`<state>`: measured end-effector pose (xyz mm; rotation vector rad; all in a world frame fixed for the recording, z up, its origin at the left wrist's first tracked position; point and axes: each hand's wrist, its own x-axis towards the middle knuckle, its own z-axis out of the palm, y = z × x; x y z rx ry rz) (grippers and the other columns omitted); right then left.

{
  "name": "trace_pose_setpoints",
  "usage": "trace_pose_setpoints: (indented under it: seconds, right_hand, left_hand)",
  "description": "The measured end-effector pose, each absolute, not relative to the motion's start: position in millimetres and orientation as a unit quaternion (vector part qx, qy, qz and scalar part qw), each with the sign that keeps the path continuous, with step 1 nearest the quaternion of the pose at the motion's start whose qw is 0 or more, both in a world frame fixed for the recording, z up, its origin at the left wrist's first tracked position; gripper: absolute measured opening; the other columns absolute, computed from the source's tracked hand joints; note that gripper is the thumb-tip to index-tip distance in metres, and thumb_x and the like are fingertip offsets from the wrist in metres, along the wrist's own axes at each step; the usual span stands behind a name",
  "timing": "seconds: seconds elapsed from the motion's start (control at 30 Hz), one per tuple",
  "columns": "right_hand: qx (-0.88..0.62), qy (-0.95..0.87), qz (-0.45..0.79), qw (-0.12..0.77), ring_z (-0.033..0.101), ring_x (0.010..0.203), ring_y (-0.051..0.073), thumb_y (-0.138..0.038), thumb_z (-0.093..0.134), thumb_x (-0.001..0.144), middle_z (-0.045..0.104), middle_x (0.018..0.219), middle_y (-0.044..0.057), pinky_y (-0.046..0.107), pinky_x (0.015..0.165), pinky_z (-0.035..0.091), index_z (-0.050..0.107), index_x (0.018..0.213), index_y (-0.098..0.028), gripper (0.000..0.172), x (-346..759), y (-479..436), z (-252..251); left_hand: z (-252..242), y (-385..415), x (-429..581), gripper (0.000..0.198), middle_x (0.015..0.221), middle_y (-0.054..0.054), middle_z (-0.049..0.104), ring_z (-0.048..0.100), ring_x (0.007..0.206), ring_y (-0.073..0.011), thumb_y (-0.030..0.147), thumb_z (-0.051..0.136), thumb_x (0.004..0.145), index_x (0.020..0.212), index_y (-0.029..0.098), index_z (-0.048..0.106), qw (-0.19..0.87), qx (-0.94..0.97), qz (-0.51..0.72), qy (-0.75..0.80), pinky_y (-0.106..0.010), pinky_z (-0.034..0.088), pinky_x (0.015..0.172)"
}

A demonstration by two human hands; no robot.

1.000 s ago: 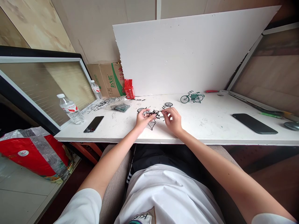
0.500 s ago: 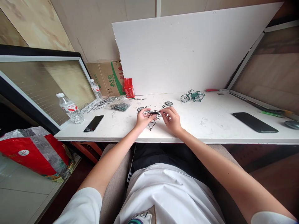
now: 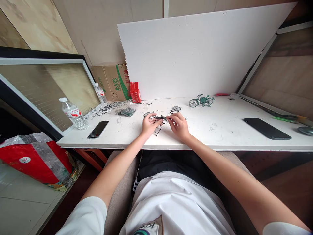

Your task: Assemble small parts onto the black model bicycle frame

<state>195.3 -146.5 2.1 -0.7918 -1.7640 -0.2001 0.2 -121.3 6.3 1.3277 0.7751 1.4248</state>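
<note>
My left hand [image 3: 148, 125] is closed round a dark model bicycle frame [image 3: 158, 131], whose thin bars hang below the fingers, just over the white table. From the other side my right hand [image 3: 179, 125] pinches at the frame's right end; whatever small piece is in its fingertips is too small to make out. Behind the left fingers lies one small spoked wheel [image 3: 147, 114]. Another wheel [image 3: 176, 108] lies beyond the right hand, beside a dark curved part [image 3: 174, 111]. Farther back stands an assembled green model bicycle [image 3: 201, 100].
Left on the table [image 3: 207, 137] are a phone [image 3: 98, 130], a water bottle [image 3: 74, 114], a bag of small parts [image 3: 127, 112] and black part frames [image 3: 101, 110]. A red box [image 3: 135, 92] stands behind. A black phone-shaped object [image 3: 267, 128] lies right. A white board [image 3: 195, 55] leans at the back.
The right hand has shifted slightly left, its fingertips closer to the frame's end. The frame and left hand have moved very slightly left.
</note>
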Motion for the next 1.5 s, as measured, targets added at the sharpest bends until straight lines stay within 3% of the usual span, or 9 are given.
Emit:
trace_pose_setpoints:
  seconds: [1.23, 1.5]
  right_hand:
    - [-0.353, -0.720, -0.019, 0.597, 0.069, 0.089, 0.024, -0.040, 0.053, 0.112, 0.071, 0.105, 0.011, 0.035, 0.057, 0.056, 0.071, 0.114, -0.026, 0.023, 194.6, -148.7, 6.3]
    - [-0.327, -0.736, -0.026, 0.592, 0.068, 0.087, 0.021, -0.030, 0.057, 0.111, 0.071, 0.102, 0.009, 0.032, 0.056, 0.054, 0.071, 0.114, -0.025, 0.016, 195.9, -148.8, 7.9]
  left_hand:
    - [1.1, -115.6, -0.2, 0.067, 0.090, -0.005, 0.074, 0.080, 0.072, -0.0198, 0.040, 0.097, 0.073, 0.122, 0.018, 0.058, 0.500, 0.551, 0.584, 0.325, -0.032, 0.065, 0.073]
    - [2.0, -119.3, -0.2, 0.068, 0.089, -0.005, 0.074, 0.079, 0.070, -0.0197, 0.041, 0.097, 0.073, 0.122, 0.017, 0.058, 0.502, 0.554, 0.583, 0.317, -0.032, 0.065, 0.073]
